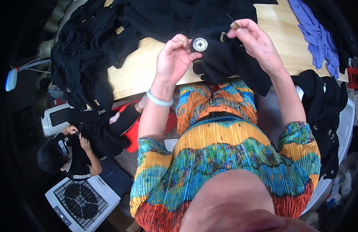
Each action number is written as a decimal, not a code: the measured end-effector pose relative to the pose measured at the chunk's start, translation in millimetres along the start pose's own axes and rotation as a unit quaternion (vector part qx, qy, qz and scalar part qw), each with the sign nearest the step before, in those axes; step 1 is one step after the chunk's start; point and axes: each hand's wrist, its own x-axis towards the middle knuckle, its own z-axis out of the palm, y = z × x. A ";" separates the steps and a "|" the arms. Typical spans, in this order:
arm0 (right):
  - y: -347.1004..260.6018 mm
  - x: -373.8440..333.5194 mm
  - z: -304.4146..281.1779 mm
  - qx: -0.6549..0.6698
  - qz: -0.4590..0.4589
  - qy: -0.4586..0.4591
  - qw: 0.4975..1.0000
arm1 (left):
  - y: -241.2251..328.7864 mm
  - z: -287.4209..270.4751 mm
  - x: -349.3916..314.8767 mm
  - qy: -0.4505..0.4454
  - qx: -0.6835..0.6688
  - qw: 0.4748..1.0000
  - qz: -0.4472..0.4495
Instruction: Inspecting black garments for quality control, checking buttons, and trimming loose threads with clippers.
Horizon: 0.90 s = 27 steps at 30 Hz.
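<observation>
Black knit cloth (221, 62) hangs over the table edge and my lap. My left hand (174, 58) is closed on the edge of this cloth. Right by its fingertips sits a large pale round button (200, 44) with a dark cross of thread at its centre. My right hand (256, 40) is raised to the right, finger and thumb pinching a thin dark needle (232, 20) that points up and left. A second button (223, 37), seen nearly edge-on, is close to my right fingertips; whether they touch it I cannot tell.
Black garments (82, 50) are heaped on the light wooden table (126, 75). A purple cloth (316, 34) lies at the right. Black buttoned garments (322, 120) drape over a white tub (347, 123). At the lower left, another person (76, 150) handles dark cloth near a fan unit (82, 201).
</observation>
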 end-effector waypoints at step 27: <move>-0.8 25.4 -4.7 -0.094 -0.033 0.068 0.993 | 20.7 50.3 -14.4 -0.012 0.228 0.972 -0.056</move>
